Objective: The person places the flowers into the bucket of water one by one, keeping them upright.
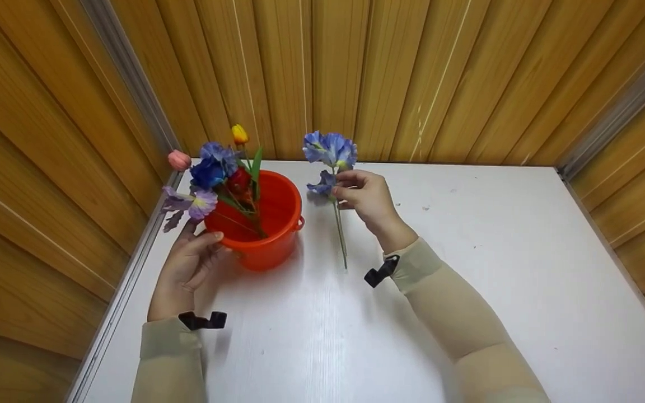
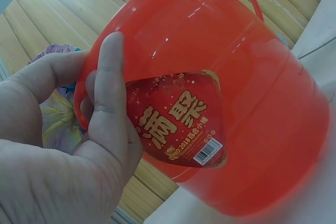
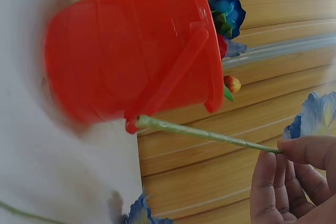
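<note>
In the head view my left hand [image 1: 188, 260] grips the rim of an orange-red plastic bucket [image 1: 269, 252]. The bucket stands upright, and a label [image 2: 181, 121] shows on its side in the left wrist view. Several artificial flowers lean out of it: a blue rose [image 1: 208, 174], a red flower [image 1: 238, 182], a yellow-orange tulip [image 1: 239, 134], a pink tulip [image 1: 179, 160] and a pale purple iris [image 1: 202, 204]. To the right of the bucket, my right hand [image 1: 364, 196] pinches the green stem [image 3: 210, 136] of a blue artificial iris between thumb and fingers.
Another blue flower [image 3: 142, 213] lies on the white table [image 1: 501, 268]; a green stem [image 3: 29, 213] shows lower left in the right wrist view. The bucket's handle [image 3: 173, 72] hangs down its side. Wood-patterned panels [image 1: 339, 78] wall in the table's back and sides.
</note>
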A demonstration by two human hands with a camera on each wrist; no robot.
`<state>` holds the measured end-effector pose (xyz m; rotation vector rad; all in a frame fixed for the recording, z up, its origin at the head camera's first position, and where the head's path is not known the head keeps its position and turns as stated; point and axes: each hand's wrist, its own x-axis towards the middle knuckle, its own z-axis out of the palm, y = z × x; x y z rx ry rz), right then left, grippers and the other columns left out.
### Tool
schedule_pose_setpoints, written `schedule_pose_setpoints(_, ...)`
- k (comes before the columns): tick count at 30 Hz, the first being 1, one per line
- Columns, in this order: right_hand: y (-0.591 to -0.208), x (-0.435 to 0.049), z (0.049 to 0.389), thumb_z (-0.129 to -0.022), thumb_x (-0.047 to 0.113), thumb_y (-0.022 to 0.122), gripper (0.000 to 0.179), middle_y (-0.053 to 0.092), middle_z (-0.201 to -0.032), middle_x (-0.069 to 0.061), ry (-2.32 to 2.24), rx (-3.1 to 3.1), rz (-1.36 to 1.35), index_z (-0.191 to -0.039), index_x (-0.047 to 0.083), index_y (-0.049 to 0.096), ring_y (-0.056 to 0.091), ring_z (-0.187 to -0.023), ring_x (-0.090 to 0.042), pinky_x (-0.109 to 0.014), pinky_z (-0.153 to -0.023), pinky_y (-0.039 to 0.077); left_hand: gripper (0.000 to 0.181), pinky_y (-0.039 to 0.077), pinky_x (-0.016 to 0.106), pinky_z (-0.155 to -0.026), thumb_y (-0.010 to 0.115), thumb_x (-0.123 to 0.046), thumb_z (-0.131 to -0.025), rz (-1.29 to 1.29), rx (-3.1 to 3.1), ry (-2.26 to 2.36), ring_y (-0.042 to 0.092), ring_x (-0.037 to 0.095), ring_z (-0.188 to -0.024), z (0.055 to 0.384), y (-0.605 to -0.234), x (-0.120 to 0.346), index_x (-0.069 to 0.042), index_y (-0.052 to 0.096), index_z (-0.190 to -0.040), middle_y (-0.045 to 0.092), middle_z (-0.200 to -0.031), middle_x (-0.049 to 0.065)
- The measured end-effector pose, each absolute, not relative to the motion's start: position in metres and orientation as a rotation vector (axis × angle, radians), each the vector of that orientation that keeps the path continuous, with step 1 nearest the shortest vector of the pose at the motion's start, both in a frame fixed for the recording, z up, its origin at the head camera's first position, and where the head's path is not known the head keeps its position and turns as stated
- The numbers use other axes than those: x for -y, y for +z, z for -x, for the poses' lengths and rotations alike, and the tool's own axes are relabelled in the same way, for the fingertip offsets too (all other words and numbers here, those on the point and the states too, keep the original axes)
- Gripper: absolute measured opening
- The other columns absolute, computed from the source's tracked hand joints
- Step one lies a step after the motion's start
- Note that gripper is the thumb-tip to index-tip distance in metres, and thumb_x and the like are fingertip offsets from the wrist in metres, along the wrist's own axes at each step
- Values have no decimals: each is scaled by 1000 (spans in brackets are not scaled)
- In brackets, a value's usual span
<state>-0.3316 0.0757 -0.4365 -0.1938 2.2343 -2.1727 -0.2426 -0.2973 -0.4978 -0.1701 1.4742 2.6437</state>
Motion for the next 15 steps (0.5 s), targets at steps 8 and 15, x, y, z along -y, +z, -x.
schedule_pose_setpoints(8,-423,-49,336,-96,-6,82,33,75,-101,-2,-2233,-2137,239,-128,-7,76,76,-89,-16,-25,-73,70,77,71,25,-83,59,5,-108,182,-1506,2642,78,10,-79,243,-497,298,-22,24,-171,59,-151,10)
schedule_pose_setpoints(15,-412,-31,340,-97,-8,80,29,75,-96,-1,-2300,-2060,221,-125,-4,76,75,-84,-13,-24,-73,68,79,71,25,-81,59,6,-108,181,-1495,2644,79,10,-81,243,-497,297,-21,22,-172,53,-158,13)
